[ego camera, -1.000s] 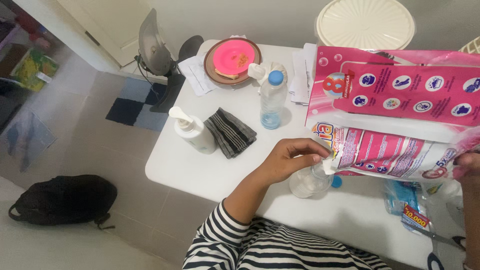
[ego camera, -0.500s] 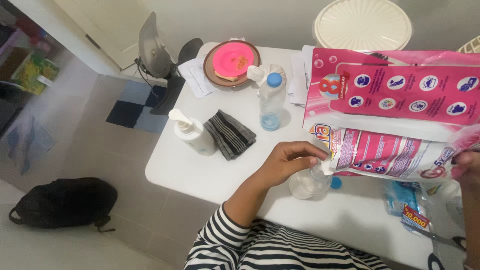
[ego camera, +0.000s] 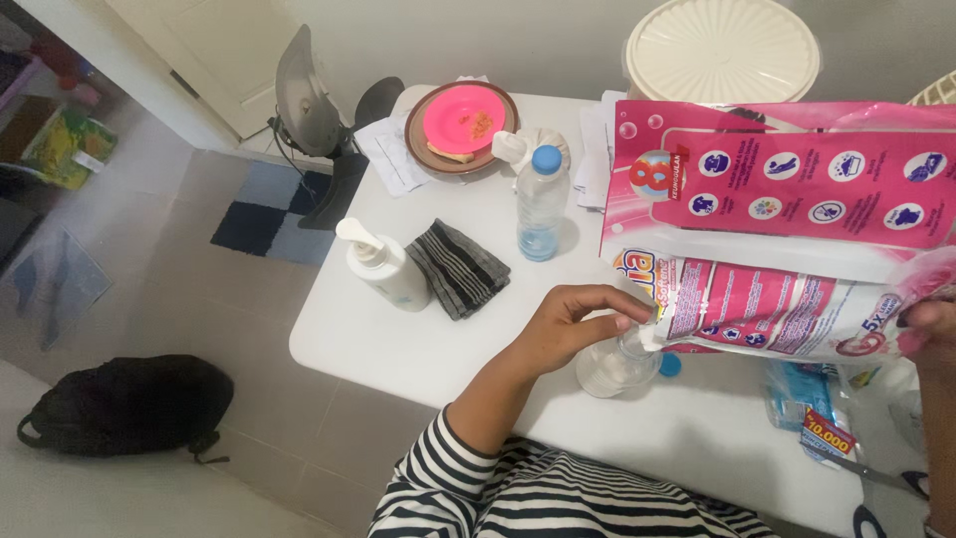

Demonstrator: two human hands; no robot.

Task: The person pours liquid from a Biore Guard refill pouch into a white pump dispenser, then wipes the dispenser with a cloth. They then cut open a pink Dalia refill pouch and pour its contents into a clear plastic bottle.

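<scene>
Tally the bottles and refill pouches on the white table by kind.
Clear plastic bottles: 2, one capped blue, one open under the left hand at
White pump bottles: 1
Pink refill pouches: 2, one lying behind, one tipped at the open bottle, its far end in the right hand at
Total: 5

Black-and-white striped long-sleeved top, sleeve pushed up the forearm, bare left hand (ego camera: 573, 324) without rings

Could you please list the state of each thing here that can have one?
Refill pouch: tipped, cut corner at bottle mouth.
Small clear bottle: uncapped, upright.
Blue cap: off, on table.
Water bottle: capped, upright.
Grey cloth: folded.
Left hand: steadying bottle neck.
Right hand: gripping pouch.
</scene>
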